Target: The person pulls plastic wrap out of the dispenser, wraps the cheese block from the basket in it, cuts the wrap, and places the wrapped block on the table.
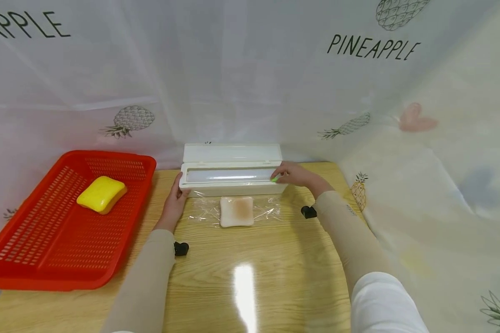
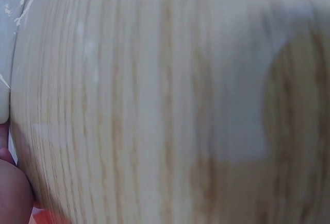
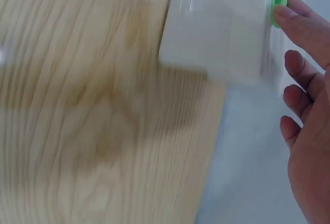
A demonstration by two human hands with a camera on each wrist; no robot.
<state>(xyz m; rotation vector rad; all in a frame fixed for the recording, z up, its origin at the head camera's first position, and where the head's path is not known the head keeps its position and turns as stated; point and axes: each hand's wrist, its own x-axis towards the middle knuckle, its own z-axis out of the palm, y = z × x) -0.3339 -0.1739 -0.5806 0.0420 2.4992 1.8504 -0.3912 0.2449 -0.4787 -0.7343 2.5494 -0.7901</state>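
Observation:
A white cling film dispenser [image 1: 233, 190] stands at the back of the table with its lid [image 1: 232, 152] raised and a film roll [image 1: 229, 175] inside. My left hand [image 1: 176, 203] grips its left end, thumb at the front and fingers along the side. At the right end, my right hand [image 1: 293, 175] pinches the small green slide cutter [image 3: 279, 9] between thumb and index finger; the other fingers are loosely bent. Below the dispenser's front, clear film [image 1: 267, 209] lies spread on the table, and a slice of toast [image 1: 237, 212] overlaps its middle.
On the left stands a red plastic basket [image 1: 127, 247] with a yellow, pillow-shaped item [image 1: 102, 194] in it. A pineapple-print sheet [image 1: 233, 83] hangs right behind the dispenser and along the right side of the wooden table [image 1: 208, 296].

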